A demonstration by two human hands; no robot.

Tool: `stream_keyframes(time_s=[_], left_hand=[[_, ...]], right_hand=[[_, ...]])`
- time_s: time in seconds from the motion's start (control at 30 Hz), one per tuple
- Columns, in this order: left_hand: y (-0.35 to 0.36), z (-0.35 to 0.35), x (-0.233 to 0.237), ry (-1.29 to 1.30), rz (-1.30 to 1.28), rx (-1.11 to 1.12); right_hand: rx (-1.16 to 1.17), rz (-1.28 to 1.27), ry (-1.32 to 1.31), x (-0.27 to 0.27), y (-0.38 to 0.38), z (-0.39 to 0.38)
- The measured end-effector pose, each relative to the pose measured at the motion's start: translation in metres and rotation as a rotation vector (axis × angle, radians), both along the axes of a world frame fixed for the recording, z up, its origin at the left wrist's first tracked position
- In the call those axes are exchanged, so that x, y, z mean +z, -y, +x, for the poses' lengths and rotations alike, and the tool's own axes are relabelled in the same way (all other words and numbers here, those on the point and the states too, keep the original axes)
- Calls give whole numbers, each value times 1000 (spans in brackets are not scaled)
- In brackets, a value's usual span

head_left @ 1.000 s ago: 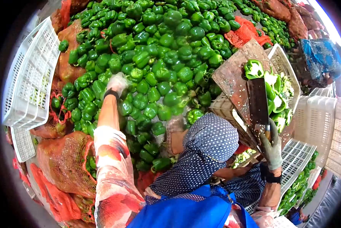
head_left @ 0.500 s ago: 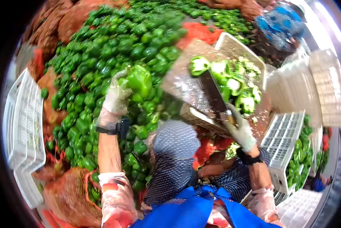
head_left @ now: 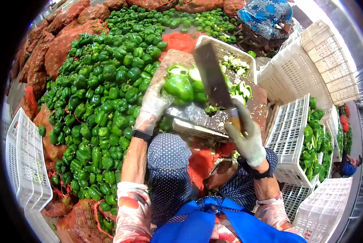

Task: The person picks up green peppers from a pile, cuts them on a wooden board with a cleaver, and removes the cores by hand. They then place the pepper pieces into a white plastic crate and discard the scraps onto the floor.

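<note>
My left hand, in a pale glove, grips a green bell pepper at the near left part of the cutting board. My gloved right hand is closed around the wooden handle of a cleaver. The cleaver's broad blade is raised and slightly blurred, just right of the pepper. Cut pepper pieces lie on the board behind and right of the blade, partly hidden by it. Small pale scraps are scattered over the board's right side.
A large heap of green peppers spreads to the left and back. Full mesh sacks line the rear left. White crates stand right, one holding peppers, and another crate stands left. A person in blue patterned clothing is at the back right.
My left hand has brought the bell pepper from over the heap rightward onto the board. The cleaver, low over the board before, is now lifted with its blade more upright.
</note>
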State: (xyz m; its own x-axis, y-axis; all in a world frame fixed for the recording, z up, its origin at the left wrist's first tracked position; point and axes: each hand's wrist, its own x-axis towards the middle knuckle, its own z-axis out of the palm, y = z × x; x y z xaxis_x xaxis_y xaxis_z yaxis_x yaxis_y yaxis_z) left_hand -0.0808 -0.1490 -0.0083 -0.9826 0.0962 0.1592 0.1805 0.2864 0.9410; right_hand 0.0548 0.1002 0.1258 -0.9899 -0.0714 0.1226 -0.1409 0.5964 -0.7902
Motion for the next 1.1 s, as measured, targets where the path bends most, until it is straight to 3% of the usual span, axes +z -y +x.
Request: stream_keyframes(time_s=[0.07, 0.1, 0.2, 0.23, 0.33, 0.4, 0.47, 0.5, 0.57, 0.63, 0.67, 0.7, 0.73, 0.77, 0.8, 0.83, 0.87, 0.9, 0.93, 1.0, 1.07, 1.1], left_hand=[[-1, 1, -7, -73, -5, 78], [-1, -2, -16, -42, 15, 101], [-3, -1, -20, 17, -22, 200], [-5, 2, -13, 75, 76, 135], [1, 21, 31, 157, 126, 139], [9, 20, 9, -18, -37, 161], [19, 28, -1, -136, -174, 222], [23, 33, -4, -84, -95, 220], [45, 60, -8, 184, 509, 194], [76, 97, -14, 302, 413, 299], [98, 110, -64, 357, 390, 275], [117, 148, -51, 423, 205, 339], [145, 172, -96, 528, 220, 347], [157, 218, -73, 570, 327, 497], [205, 264, -153, 517, 216, 451], [215, 290, -120, 882, -81, 688], [241, 350, -160, 768, 201, 874], [270, 401, -225, 350, -321, 656], [280, 450, -202, 690, 186, 913], [257, 479, -149, 520, -1009, 361], [248, 508, -181, 329, -883, 414], [241, 517, -205, 487, -601, 472]], right_hand=[[47, -81, -316, 11, 13, 0], [10, -151, -278, 9, 19, 2], [169, 285, -97, -15, 24, -31], [275, 474, 127, -48, 15, -52], [247, 452, 174, -60, 12, -50], [245, 468, -42, -70, 2, -42], [126, 228, 154, -43, 13, -33], [50, 128, 234, -25, 25, -26], [-20, 17, 267, -14, 40, -15], [143, 107, 97, -24, 34, -17], [217, 147, 6, -29, 32, -18], [301, 182, 12, -28, 37, -17], [386, 216, 18, -27, 42, -15], [413, 337, 35, -32, 40, -16], [454, 449, 11, -37, 33, -18], [438, 420, 32, -43, 26, -17], [422, 391, 51, -49, 22, -16], [468, 453, -35, -54, 24, -15], [314, 220, 86, -64, 9, -12], [271, 417, 171, -51, 9, -10], [310, 451, 101, -61, 0, -13], [334, 475, 39, -67, -2, -14]])
